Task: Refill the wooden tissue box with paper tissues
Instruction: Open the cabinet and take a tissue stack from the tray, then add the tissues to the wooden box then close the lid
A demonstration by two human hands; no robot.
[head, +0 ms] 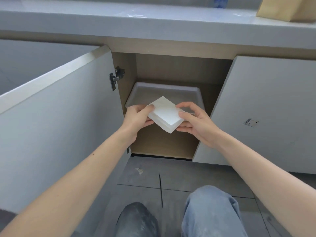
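Both hands: left hand, right hand grip tissue stack | tray in cabinet

White stack of paper tissues, flat, tilted, corner toward viewer, held before open cabinet

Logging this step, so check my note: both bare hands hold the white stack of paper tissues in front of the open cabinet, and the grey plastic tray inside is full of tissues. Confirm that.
Not quite. The head view shows the grey plastic tray inside the open cabinet holding no tissues. The rest stands: the left hand and right hand both hold the white stack of paper tissues in front of it.
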